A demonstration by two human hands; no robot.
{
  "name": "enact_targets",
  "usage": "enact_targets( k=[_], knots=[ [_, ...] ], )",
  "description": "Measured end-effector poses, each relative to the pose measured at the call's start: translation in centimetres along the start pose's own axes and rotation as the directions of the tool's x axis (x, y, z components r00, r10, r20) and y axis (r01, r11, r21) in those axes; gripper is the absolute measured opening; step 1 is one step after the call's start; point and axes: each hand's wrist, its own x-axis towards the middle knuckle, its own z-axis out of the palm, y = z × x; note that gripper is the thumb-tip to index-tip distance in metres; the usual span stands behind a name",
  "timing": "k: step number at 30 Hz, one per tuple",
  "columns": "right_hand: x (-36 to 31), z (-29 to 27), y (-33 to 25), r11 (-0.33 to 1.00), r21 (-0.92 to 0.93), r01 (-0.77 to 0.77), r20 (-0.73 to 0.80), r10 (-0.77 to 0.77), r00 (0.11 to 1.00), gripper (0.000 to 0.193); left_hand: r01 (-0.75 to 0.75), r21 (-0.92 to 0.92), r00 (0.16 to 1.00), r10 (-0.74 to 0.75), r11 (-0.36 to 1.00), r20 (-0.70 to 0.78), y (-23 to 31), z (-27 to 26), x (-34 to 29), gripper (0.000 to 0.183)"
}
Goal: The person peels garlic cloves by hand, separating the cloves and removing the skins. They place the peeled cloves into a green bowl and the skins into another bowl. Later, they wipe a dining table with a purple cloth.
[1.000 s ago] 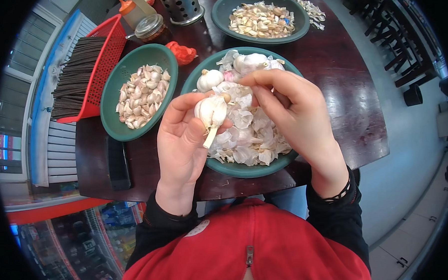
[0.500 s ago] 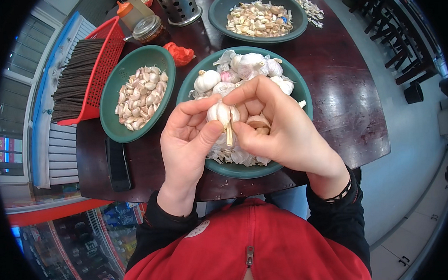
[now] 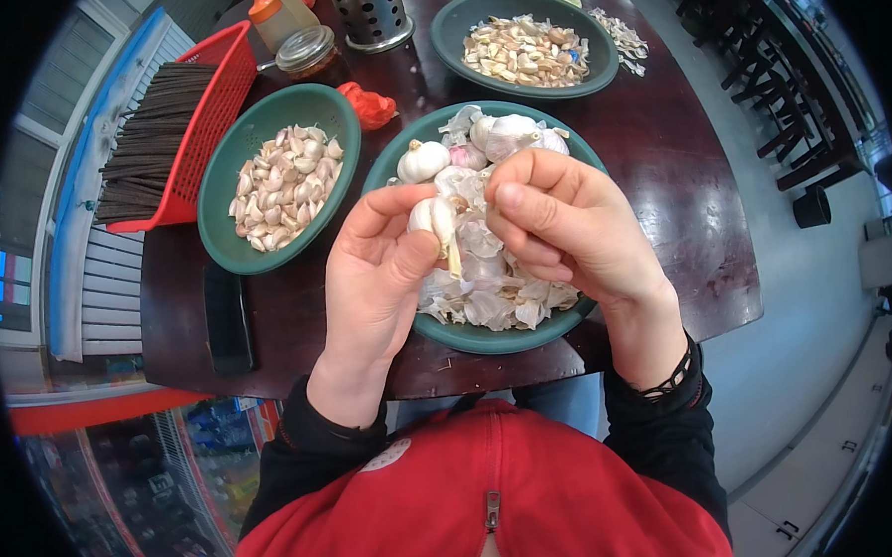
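Left hand: (image 3: 371,267) thumb and fingers pinched on a bulb, holding it above the mid bowl.
Right hand: (image 3: 588,227) fingers curled, thumb tip up against the forefinger, just beside the bulb and not touching it. Cannot tell whether anything small is pinched there.
Bulb: (image 3: 434,222) garlic, partly stripped, cloves bunched round a stalk (image 3: 454,261) that points toward the wearer.
Step in hand (judged): parting cloves from the bulb.
Technique (judged): hold by the far side, leaving the facing clove free; set a thumb tip in the seam by the stalk and lever outward. A steady twist should beat a hard squeeze, which could bruise cloves or send one flying. Working low over the mid bowl would catch loose skin.
Phone: (image 3: 228,318) dark, flat on the tabletop (image 3: 676,179), left of the left hand.
Mid bowl: (image 3: 509,343) green; skins (image 3: 507,301) heaped at the near side, whole bulbs (image 3: 423,161) at the far side.
Left bowl: (image 3: 221,194) green, holding cloves (image 3: 287,181) with pinkish skins on.
Basket: (image 3: 201,140) red, filled with dark sticks (image 3: 151,142), beyond the left bowl.
Far bowl: (image 3: 456,54) dark green, holding paler pieces; too small to sort by eye.
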Motion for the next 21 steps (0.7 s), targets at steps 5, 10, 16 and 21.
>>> enact_targets(
  k=[5,10,16,21],
  knots=[
    [0.1,0.6,-0.5,1.000,-0.020,0.010,0.043,-0.009,0.999,0.023,-0.050,0.131,0.999,0.052,0.990,-0.013,-0.1,0.2,-0.1,0.042],
    [-0.2,0.6,0.3,1.000,-0.023,0.006,-0.056,-0.008,0.998,0.023,-0.150,0.198,0.989,0.148,0.969,0.022,-0.2,0.4,-0.3,0.040],
    [2.3,-0.8,-2.0,0.863,-0.496,0.099,-0.264,-0.259,0.929,0.025,-0.096,0.106,0.995,0.093,0.990,0.030,-0.1,0.0,0.2,0.039],
    [8.0,-1.3,-8.5,0.224,-0.959,0.175,-0.012,-0.646,0.764,0.032,-0.088,0.110,0.996,0.089,0.990,-0.007,0.3,0.0,0.0,0.041]
  ],
)
